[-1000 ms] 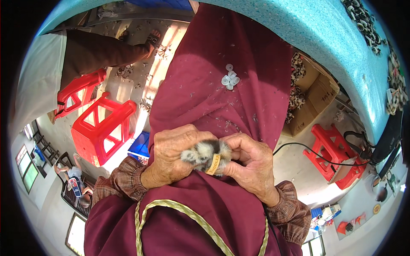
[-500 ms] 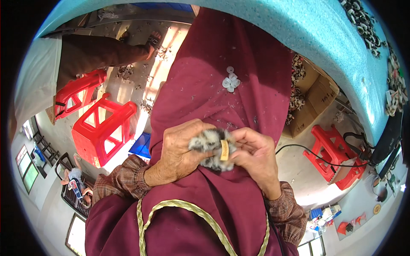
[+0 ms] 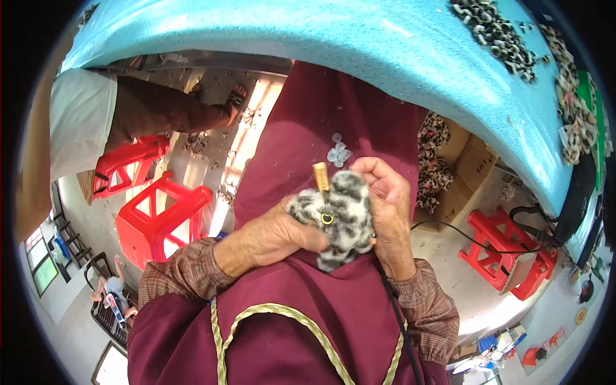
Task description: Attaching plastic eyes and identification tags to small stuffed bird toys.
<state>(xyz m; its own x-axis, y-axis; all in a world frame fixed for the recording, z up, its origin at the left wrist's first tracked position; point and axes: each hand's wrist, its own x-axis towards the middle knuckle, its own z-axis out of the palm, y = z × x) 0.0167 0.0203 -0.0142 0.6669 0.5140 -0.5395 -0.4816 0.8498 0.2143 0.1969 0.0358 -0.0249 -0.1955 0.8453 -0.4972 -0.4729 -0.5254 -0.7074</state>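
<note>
A small grey, white and black spotted plush piece [image 3: 351, 221] is held over my lap. A round eye with a yellow ring and black centre [image 3: 327, 219] faces up on it, with dark lashes. From its top edge sticks a tan label tab [image 3: 321, 177]. My left hand [image 3: 266, 236] is closed on the plush's left side, thumb lying across its front below the eye. My right hand [image 3: 393, 215] grips the right edge, its fingers curled and partly hidden behind the plush. Several white plastic washers [image 3: 339, 154] lie on my maroon apron [image 3: 346, 109] beyond the plush.
A blue table [image 3: 308, 38] curves across the far side, with piles of small black-and-white parts [image 3: 497, 42] and spotted plush pieces [image 3: 574, 122]. Beneath it, a cardboard box [image 3: 465, 173] holds more pieces. Red stools [image 3: 154, 221] stand on both sides. At left another person's leg [image 3: 160, 109] shows.
The plush has been turned: its eye side now faces up and the label tab points away from me. It looks more spread out. The view has shifted to show more table.
</note>
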